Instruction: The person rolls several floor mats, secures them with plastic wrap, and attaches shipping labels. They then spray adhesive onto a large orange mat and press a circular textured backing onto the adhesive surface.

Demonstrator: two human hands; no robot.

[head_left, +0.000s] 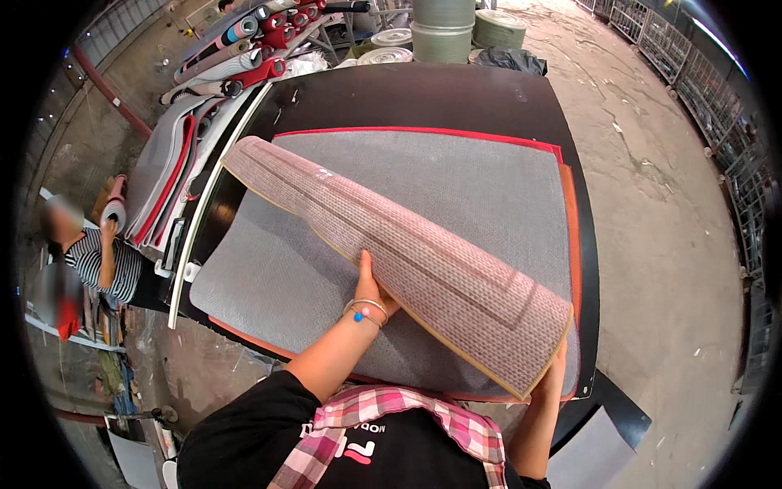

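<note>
A pinkish woven floor mat (391, 244) with darker stripes and a yellow-bound edge lies slantwise, its long far side curved over like a loose fold or roll. My left hand (373, 295) is closed on its near edge, thumb on top and fingers tucked beneath. At the mat's right end, my right hand (555, 373) holds the near corner from the side, with most of its fingers hidden behind the mat. Beneath lies a stack of grey mats (481, 179), the upper ones edged in red and orange, spread over a black table (423, 94).
Rolled mats (244, 57) pile up beyond the table's left side, and folded grey and red mats (167, 163) lie nearer. A person (106, 253) in a striped top stands at the left holding a small roll. Green drums (444, 37) stand behind; wire cages (684, 65) line the right.
</note>
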